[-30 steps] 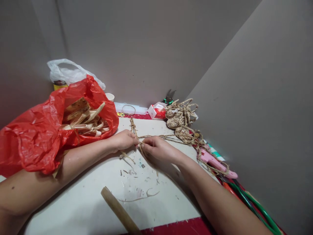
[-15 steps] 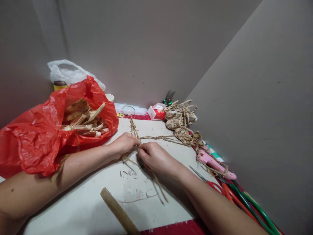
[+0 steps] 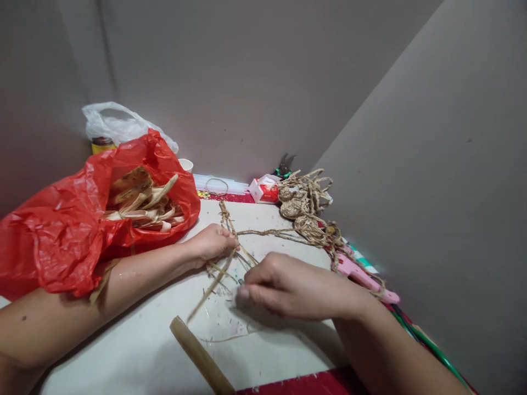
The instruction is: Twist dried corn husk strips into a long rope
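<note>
My left hand [image 3: 212, 243] pinches a twisted straw rope [image 3: 263, 232] at the middle of the white table [image 3: 263, 351]. The rope runs up to a knotted end and right toward a pile of woven straw pieces [image 3: 302, 203]. Loose straw strands [image 3: 214, 282] hang from the pinch down toward me. My right hand [image 3: 288, 285] lies lower on the table, fingers closed around the ends of thin strands near its fingertips.
A red plastic bag [image 3: 61, 230] of dried leaf strips sits at left, a white bag [image 3: 119, 123] over a yellow can behind it. A tan stick [image 3: 201, 356] lies near the front edge. A pink glue gun [image 3: 362, 277], small box [image 3: 263, 189] and paper cup [image 3: 186, 163] stand around.
My right hand has drawn back from the pinch point toward me and lower on the table, pulling thin strands out. The left hand has kept its grip in place.
</note>
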Demonstrator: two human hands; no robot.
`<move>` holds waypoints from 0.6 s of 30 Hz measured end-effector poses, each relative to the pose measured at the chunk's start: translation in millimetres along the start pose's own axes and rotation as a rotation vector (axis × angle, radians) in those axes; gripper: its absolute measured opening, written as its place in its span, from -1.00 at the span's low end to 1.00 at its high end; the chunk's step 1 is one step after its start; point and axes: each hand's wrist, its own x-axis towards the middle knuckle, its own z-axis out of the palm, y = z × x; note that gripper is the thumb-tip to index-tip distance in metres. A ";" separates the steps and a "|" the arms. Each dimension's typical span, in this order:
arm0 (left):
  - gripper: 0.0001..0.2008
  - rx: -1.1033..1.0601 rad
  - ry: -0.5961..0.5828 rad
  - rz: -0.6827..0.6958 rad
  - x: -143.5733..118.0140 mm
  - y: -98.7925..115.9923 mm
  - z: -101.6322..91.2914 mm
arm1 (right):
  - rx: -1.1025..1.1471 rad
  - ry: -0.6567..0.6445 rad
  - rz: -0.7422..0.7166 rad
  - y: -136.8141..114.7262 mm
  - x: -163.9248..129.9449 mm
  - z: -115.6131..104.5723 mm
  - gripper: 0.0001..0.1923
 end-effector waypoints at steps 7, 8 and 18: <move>-0.84 -0.044 -0.083 0.028 0.9 0.2 -3.5 | 0.295 0.571 0.181 51.9 37.5 3.0 -0.69; -0.83 -0.036 -0.089 0.034 0.6 0.6 -3.7 | 0.442 0.486 0.192 58.9 44.0 8.3 -0.67; -0.82 0.101 -0.096 0.072 -3.0 4.9 -4.1 | 0.917 0.157 0.240 80.6 52.7 14.0 -0.58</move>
